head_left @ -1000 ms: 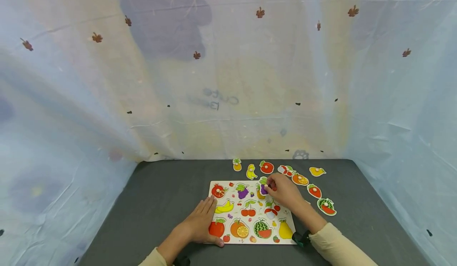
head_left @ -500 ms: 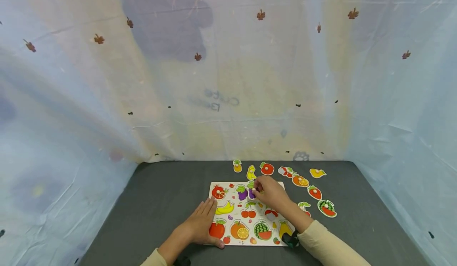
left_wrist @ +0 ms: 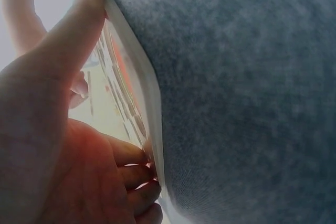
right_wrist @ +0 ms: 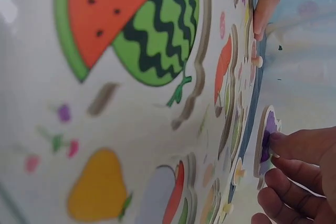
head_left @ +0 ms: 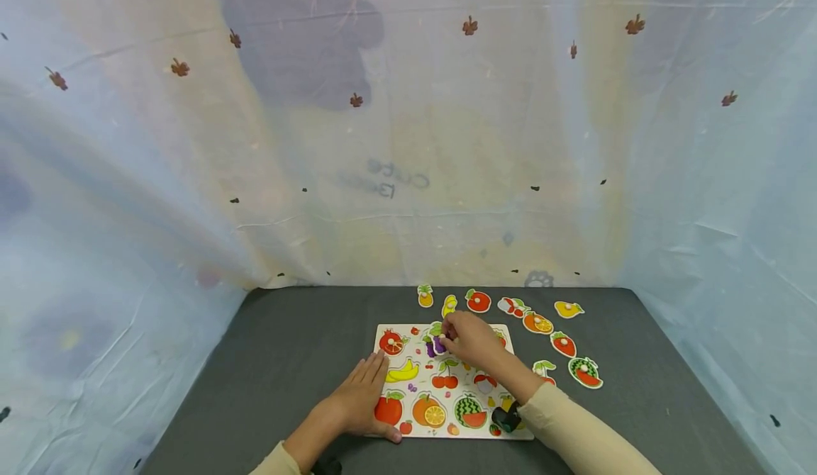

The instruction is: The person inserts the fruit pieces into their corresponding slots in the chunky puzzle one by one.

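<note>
Grape piece [right_wrist: 269, 139] is pinched upright in the right hand [head_left: 469, 339] over the puzzle board's [head_left: 391, 429] upper row; tilted so, it could jam on the slot's edge; left hand [head_left: 359, 398] lies flat, steadying the board.

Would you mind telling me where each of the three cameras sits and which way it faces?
Head: worn high, facing forward and down at the fruit puzzle board, loose pieces and curtain; both hands and sleeves show.
Left wrist: low at the board's edge, looking across the grey table; the left hand presses the board.
Right wrist: skims the board's watermelon picture; the right hand's fingers pinch the grape piece.
Shared: head and right wrist both show the grape piece.
</note>
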Available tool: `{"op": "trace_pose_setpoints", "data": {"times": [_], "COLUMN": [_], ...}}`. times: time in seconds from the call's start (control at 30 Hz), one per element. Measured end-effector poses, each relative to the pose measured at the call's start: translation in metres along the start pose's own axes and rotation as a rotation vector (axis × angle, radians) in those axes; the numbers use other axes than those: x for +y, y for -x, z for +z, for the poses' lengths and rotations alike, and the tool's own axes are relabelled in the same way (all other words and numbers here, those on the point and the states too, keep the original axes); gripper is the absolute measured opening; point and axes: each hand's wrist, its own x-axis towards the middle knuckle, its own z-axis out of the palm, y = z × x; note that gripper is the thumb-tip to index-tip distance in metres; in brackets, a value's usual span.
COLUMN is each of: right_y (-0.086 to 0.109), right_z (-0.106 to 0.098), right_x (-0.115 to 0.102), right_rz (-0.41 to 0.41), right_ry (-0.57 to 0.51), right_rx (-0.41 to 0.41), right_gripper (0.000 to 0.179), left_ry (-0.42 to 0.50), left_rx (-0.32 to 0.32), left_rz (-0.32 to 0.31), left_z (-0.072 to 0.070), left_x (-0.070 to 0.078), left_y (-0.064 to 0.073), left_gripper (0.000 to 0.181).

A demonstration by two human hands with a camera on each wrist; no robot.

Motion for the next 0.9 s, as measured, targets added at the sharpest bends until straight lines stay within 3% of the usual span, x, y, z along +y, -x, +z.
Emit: {"op": "trace_pose_setpoints", "data": {"times": [0.33,0.9], "right_y": [-0.010,-0.019], "right_z": [0.010,0.015], "right_x": [0.002,-0.001], "right_rz": [-0.033,-0.013], "right_ry": [0.001,0.052], "right_rx": [-0.028,-0.064], "right_gripper": [0.017,0.018], "left_ry": [-0.009,-0.007], "left_rx": [-0.008,-0.010], "left_rz": [0.002,-0.007], "left_z": [-0.001,-0.004], "left_x": [0.000,0.004], "left_y": [0.000,0.001], "left_gripper": [0.136,0.137]}}
